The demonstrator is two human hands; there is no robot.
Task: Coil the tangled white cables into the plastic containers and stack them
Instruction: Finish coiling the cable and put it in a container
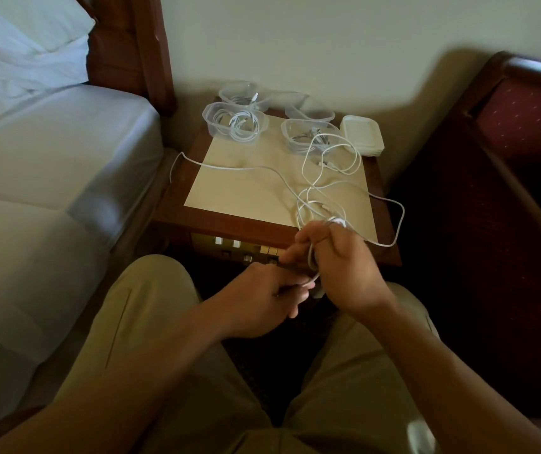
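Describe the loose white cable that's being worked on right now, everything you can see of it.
The loose cable is thin, white and looks rubbery. It sprawls in tangled loops across the nightstand, one stretch overhanging its left edge, another its right. Its near end is wound around the right hand, while the left hand pinches a strand.

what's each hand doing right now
Left hand: pinching the white cable.
Right hand: gripping the same cable, loops wound round its fingers.

nightstand [229,204] | on top: plastic containers [234,124], lid stack [362,134], loose white cable [246,168]
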